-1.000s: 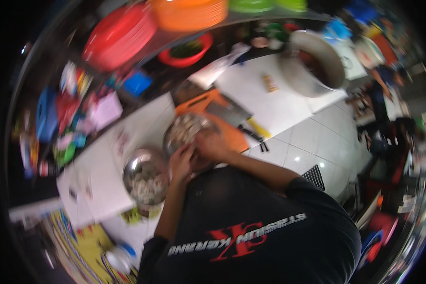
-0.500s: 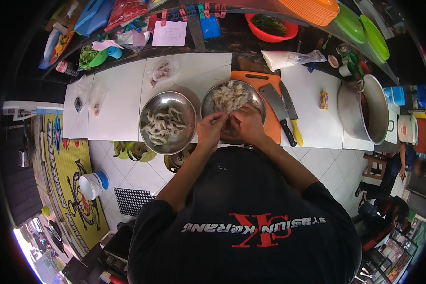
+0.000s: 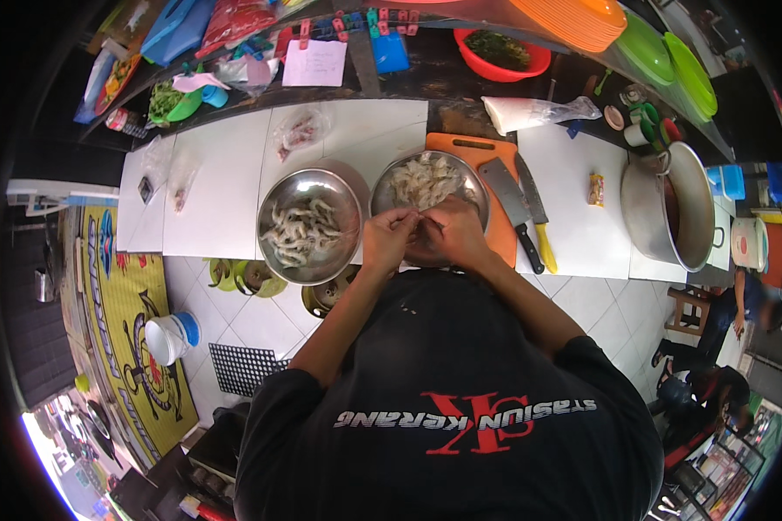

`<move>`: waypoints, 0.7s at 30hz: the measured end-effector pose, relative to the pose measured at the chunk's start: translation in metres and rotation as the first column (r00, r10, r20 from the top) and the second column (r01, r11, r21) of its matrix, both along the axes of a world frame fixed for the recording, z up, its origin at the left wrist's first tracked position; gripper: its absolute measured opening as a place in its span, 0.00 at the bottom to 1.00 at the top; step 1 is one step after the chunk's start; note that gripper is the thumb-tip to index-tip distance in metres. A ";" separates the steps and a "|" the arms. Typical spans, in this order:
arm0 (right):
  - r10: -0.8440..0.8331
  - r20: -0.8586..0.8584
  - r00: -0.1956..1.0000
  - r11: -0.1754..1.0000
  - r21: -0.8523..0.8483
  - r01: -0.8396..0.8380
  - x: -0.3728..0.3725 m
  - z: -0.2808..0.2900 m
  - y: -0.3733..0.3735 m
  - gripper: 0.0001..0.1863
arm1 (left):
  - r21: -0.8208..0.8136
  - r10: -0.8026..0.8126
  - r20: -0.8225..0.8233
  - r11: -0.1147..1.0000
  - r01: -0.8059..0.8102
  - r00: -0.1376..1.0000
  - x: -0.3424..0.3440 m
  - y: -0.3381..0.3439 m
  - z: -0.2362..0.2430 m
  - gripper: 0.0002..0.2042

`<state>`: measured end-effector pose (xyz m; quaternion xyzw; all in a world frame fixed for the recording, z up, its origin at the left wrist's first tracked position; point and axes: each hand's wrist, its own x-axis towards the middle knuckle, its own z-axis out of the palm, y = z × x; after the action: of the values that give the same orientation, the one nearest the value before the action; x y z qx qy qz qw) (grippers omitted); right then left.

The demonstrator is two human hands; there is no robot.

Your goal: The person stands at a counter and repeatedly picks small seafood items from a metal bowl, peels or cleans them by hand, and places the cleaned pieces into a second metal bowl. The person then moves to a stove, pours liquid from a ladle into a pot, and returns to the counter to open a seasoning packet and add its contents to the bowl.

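Note:
Over the near half of a steel bowl (image 3: 413, 178) with pale shrimp or shrimp pieces, my left hand (image 3: 387, 239) and my right hand (image 3: 453, 230) meet, fingers pinched around something small that I cannot make out. To their left stands a second steel bowl (image 3: 304, 181), holding several grey, curled shrimp (image 3: 297, 233). An orange cutting board (image 3: 465, 143) lies partly under the right bowl. Beside my right hand, a cleaver (image 3: 506, 195) with a black handle and a long knife (image 3: 537, 213) with a yellow handle rest side by side.
A white tiled counter (image 3: 213, 191) carries plastic bags (image 3: 300, 130) and a large pot (image 3: 695, 217). A shelf above holds plates (image 3: 573, 17) and a red bowl (image 3: 508, 69). Below are a bucket (image 3: 165, 340) and floor tiles (image 3: 599, 313). Two people (image 3: 721, 330) are at the far right.
The view has straightened and steadied since a second ago, when it was tilted and blurred. Over the last half second my hands have barely moved, staying together at the right bowl.

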<state>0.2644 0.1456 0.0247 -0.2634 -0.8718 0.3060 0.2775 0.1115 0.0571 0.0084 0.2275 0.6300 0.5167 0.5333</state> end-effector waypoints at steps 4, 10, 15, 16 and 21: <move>-0.150 -0.033 0.988 0.974 -0.175 0.142 0.002 -0.002 -0.001 0.07 | 0.024 -0.035 0.029 0.999 0.035 0.999 0.003 0.006 0.009 0.11; -0.244 0.052 0.968 0.811 -0.536 0.233 0.010 0.005 0.001 0.10 | 0.006 -0.028 0.167 1.000 0.028 0.985 0.000 0.015 0.006 0.11; -0.146 -0.062 0.987 0.908 -0.405 0.109 0.012 0.015 0.004 0.11 | -0.002 -0.065 0.137 0.998 0.066 0.988 -0.004 0.019 0.003 0.12; -0.136 -0.053 0.989 0.911 -0.399 0.104 0.013 0.014 0.005 0.11 | -0.002 -0.087 0.098 0.996 0.088 0.991 -0.005 0.020 0.003 0.13; -0.114 0.058 0.992 0.890 -0.438 0.128 0.014 0.011 0.009 0.10 | 0.020 -0.121 -0.024 0.992 0.122 0.992 -0.003 0.020 0.005 0.16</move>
<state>0.2783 0.1549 0.0358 -0.3778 -0.7659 0.4734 0.2158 0.1082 0.0775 0.0130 0.2770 0.6154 0.4873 0.5541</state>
